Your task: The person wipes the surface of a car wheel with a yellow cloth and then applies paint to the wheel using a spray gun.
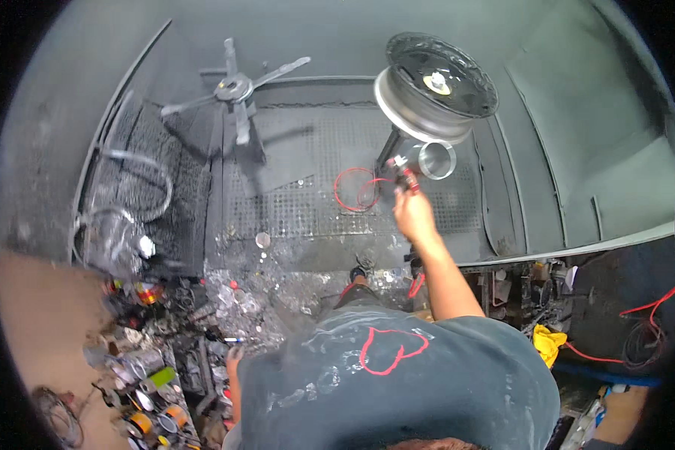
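My right hand (414, 214) reaches forward with its fingers wrapped round a red and silver spray gun (406, 177). A round, clear cup (437, 160) sits at the gun's right side, and a thin red hose (337, 187) loops to its left. Just beyond the gun, a wheel rim (442, 82) rests tilted on a dark stand (388, 146). Its face is glossy black and its barrel is silver. My left hand (235, 354) hangs low by my left side, partly hidden by my shirt. Its fingers are too small and unclear to read.
A spider-armed stand (234, 88) rises at the back left. Dark booth walls (585, 90) enclose a grated floor (300, 202). Cans and bottles crowd a cluttered bench (157, 405) at lower left. A yellow cloth (549, 345) and a red hose (600, 358) lie at right.
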`<control>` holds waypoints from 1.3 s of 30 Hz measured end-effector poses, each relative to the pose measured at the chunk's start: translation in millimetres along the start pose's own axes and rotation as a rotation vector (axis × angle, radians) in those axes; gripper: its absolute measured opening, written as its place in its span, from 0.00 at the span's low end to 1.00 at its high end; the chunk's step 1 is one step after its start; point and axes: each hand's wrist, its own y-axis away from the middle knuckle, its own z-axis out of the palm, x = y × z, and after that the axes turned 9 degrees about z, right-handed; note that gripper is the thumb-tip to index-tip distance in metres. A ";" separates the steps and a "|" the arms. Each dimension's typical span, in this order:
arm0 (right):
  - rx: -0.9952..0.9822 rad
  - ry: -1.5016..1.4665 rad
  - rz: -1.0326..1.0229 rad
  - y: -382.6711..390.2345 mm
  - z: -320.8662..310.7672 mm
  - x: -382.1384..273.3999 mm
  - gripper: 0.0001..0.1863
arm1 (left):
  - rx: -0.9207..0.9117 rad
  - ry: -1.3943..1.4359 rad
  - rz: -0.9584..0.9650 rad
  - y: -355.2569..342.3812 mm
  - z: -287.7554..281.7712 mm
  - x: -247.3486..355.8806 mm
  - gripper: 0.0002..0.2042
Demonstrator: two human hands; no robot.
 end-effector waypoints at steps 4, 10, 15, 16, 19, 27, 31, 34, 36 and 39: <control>-0.208 -0.008 -0.200 70.1 61.5 -32.8 0.21 | 0.459 0.462 -0.429 156.5 -45.5 -70.7 0.07; -0.338 -0.106 -0.500 126.0 132.9 -132.5 0.18 | 0.727 0.698 -0.921 324.3 -17.4 -74.5 0.15; -0.575 -0.158 -0.636 157.6 162.7 -228.9 0.25 | 0.767 1.056 -0.846 319.5 90.6 -27.0 0.20; -0.631 -0.205 -0.636 162.3 167.1 -247.7 0.28 | 0.733 1.033 -0.817 313.3 111.1 -10.8 0.19; -0.797 -0.189 -0.727 165.4 202.1 -289.8 0.36 | 0.563 0.757 -0.692 303.0 159.5 27.8 0.17; -1.156 -0.547 -0.656 146.8 313.3 -515.1 0.26 | 0.570 0.372 -0.757 291.0 217.2 51.9 0.13; -1.264 -0.748 -0.207 102.8 395.6 -647.5 0.15 | 0.761 0.375 -0.940 264.8 167.0 77.0 0.13; -1.247 -0.797 0.040 108.3 435.7 -706.1 0.24 | 1.154 0.741 -0.953 233.2 141.4 105.7 0.12; -1.318 -0.855 0.085 133.8 450.2 -721.1 0.33 | 1.286 0.864 -0.881 207.0 139.3 130.0 0.11; -1.143 -0.745 0.083 169.2 464.7 -719.3 0.40 | 1.148 0.783 -0.918 158.5 130.5 181.9 0.14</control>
